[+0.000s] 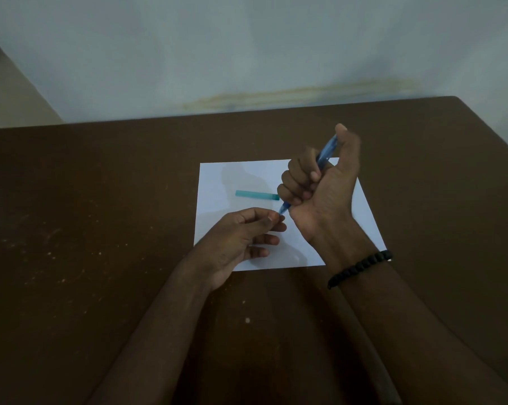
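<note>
A blue pen (326,150) slants above a white sheet of paper (226,176) lying midway between the near and far edges of the brown surface (100,200). The right hand (320,188) is clenched around the pen's barrel. The left hand (241,241) pinches its lower tip, and a teal cap (257,194) lies flat on the paper.
</note>
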